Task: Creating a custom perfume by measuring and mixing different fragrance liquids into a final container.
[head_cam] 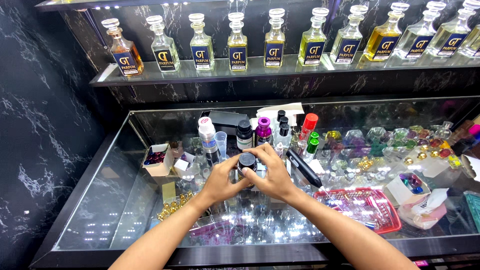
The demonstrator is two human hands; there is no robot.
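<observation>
While both forearms reach in from the bottom edge, the left hand [218, 181] and right hand [270, 175] meet at the middle of the glass counter [100, 200]. Between them stands a small dark bottle [246, 167] with a black cap, upright on the glass. Left hand grasps the bottle's body from its 9 o'clock side, fingers curled round it. Right hand closes over it from 3 o'clock, thumb on the front, fingers arched across the cap.

At 12 o'clock from the bottle, a cluster of containers stands close together: a white-capped bottle [206, 134], a clear measuring tube [221, 142], a black-capped bottle [244, 135], a purple bottle [263, 131], and a red-capped bottle [308, 127]. Two green caps [313, 142] sit just beside the red-capped one. At 3 o'clock, touching or just beside the right hand, lies a black pen-shaped tool [303, 169], tilted, tip toward 4 o'clock. Further toward 4 o'clock lies a red basket [387, 217]. At 9 o'clock sits a small open box [156, 160] of dark caps. Under the glass, toward 2 o'clock, coloured ornamental flasks [395, 140] fill the case. Above, at 12 o'clock, a shelf [200, 75] carries a row of stoppered decanters [237, 42] holding clear, yellow and amber liquid.
</observation>
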